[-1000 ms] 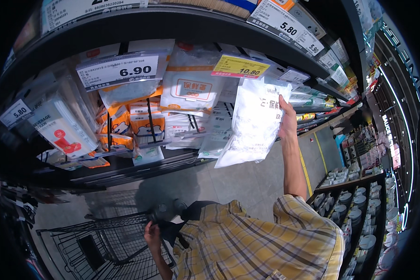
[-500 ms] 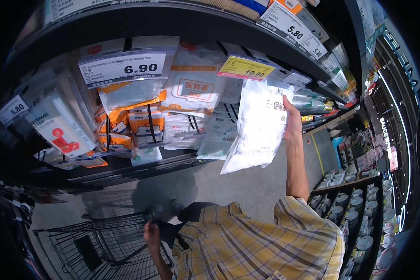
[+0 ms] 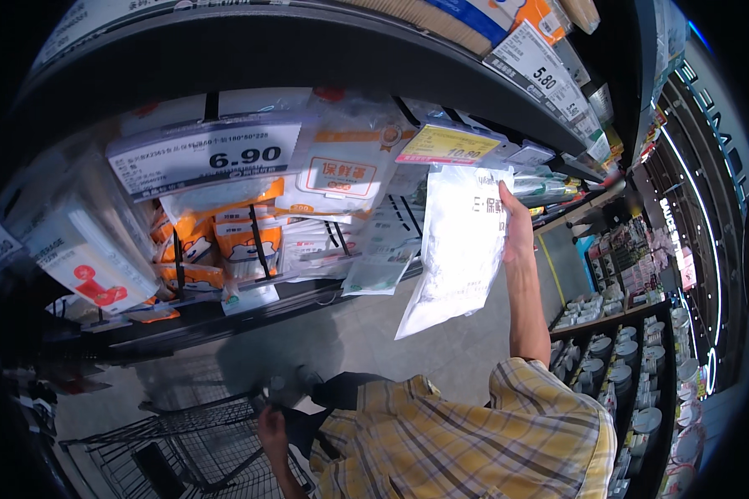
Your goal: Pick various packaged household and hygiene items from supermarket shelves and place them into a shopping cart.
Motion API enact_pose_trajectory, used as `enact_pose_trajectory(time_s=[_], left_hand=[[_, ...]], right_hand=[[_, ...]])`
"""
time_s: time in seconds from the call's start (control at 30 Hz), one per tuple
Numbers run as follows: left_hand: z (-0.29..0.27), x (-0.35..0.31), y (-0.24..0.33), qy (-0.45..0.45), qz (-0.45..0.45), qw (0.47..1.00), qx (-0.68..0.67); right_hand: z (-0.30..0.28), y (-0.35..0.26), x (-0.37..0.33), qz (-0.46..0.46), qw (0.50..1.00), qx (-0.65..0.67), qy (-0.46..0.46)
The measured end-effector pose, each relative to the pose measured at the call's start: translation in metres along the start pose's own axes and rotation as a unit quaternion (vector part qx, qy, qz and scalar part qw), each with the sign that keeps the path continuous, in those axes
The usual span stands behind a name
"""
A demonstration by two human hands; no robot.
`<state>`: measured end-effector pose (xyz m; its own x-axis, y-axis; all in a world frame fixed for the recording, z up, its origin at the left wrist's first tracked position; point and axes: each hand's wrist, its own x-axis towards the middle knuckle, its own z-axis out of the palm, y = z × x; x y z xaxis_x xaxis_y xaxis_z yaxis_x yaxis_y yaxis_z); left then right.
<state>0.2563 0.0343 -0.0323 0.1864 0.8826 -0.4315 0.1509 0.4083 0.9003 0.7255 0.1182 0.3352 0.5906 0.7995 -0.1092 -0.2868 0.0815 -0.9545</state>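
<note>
My right hand (image 3: 516, 229) is raised in front of the shelf. It grips the right edge of a white plastic packet (image 3: 464, 249) of bags, with dark print on its brightly lit front. The packet hangs upright, slightly tilted, just below a yellow and pink price tag (image 3: 448, 145). My left hand (image 3: 272, 427) is low down beside a wire shopping cart (image 3: 187, 445). Its fingers look curled, and what they hold, if anything, is too small and dim to make out.
Hanging packets, among them a white and orange bag packet (image 3: 339, 170) and a straw packet (image 3: 96, 270), fill the shelf on the left. A dark shelf edge (image 3: 250, 58) juts out above. Racks of bowls (image 3: 620, 374) stand at the right, beyond the grey floor (image 3: 383, 333).
The view has shifted a little, and the shelf packets sit lower and more to the left. My right hand still holds the packet, which appears slightly lower; my left hand stays by the cart.
</note>
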Motion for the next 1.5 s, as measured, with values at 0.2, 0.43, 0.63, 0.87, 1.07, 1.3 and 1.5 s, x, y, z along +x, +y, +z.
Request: enact_pose_trajectory(time_s=[0.2, 0.43, 0.63, 0.87, 1.07, 1.3, 1.5], left_hand=[[0.001, 0.004, -0.006, -0.015, -0.002, 1.000, 0.020], [-0.009, 0.018, -0.015, -0.060, 0.024, 0.997, 0.035], [-0.013, 0.024, -0.021, -0.064, -0.010, 0.998, 0.002], [-0.017, 0.018, -0.033, -0.047, -0.011, 0.999, -0.016], [-0.016, 0.018, -0.025, -0.050, 0.018, 0.998, 0.019], [-0.022, 0.021, -0.052, -0.051, -0.004, 0.999, -0.007], [-0.021, 0.021, -0.050, -0.047, 0.002, 0.999, 0.008]], right_hand=[[-0.003, -0.002, -0.002, 0.002, 1.000, 0.009, 0.026], [0.001, -0.004, -0.004, -0.007, 0.999, 0.026, 0.039], [0.001, -0.011, -0.010, 0.000, 0.998, 0.038, 0.041], [0.002, -0.011, -0.010, 0.019, 0.994, 0.096, 0.041], [0.022, -0.020, -0.021, 0.050, 0.985, 0.149, 0.065], [-0.006, -0.025, -0.013, 0.056, 0.990, 0.106, 0.071], [-0.004, -0.026, 0.002, 0.043, 0.995, 0.070, 0.055]])
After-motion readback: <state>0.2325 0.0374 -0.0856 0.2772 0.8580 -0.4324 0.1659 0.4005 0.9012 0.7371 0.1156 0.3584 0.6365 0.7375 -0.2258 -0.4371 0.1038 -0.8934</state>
